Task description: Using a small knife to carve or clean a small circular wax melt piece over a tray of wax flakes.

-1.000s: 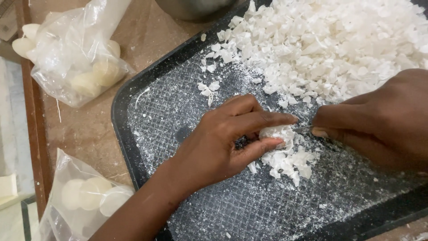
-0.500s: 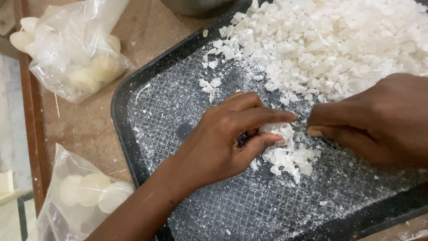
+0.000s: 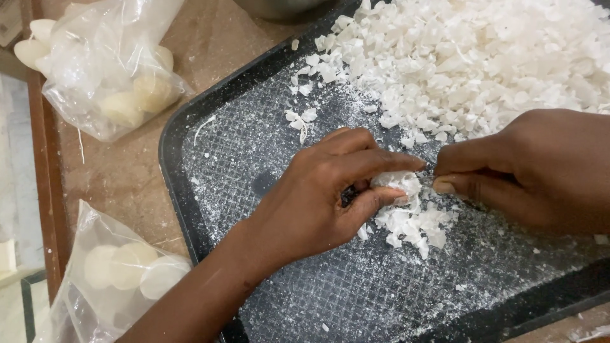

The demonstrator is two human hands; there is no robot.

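The left hand (image 3: 324, 197) comes in from the near left over a dark tray (image 3: 184, 190) and is clamped on a white lump (image 3: 397, 184) – thumb beneath, forefinger stretched along its top, the other fingers curled behind. The lump sits just above the tray floor, near the middle of the tray, and directly over a small heap of white flakes (image 3: 413, 222) that lies on the dusty, cross-hatched surface. The right hand (image 3: 540, 171) enters from the right edge, its fingers drawn together with the tips meeting the lump's right end, touching it; whether something thin is pinched between those fingertips cannot be told. The two hands meet at the lump, forefinger tip against forefinger tip.

Far and right on the tray lies a big pile of white chips (image 3: 483, 70), spreading from the tray's far rim down to just beyond the right hand's knuckles, with loose bits scattered at its left margin. The near left part of the tray carries only white powder and a few crumbs.

The tray rests on a brown bench (image 3: 127, 178). On the bench, far left, a clear plastic bag (image 3: 108, 70) holds pale round pieces, some white, some yellowish. Another clear bag (image 3: 114, 273) of white round discs lies at the near left – just beside the left forearm and close to the tray's near left corner.
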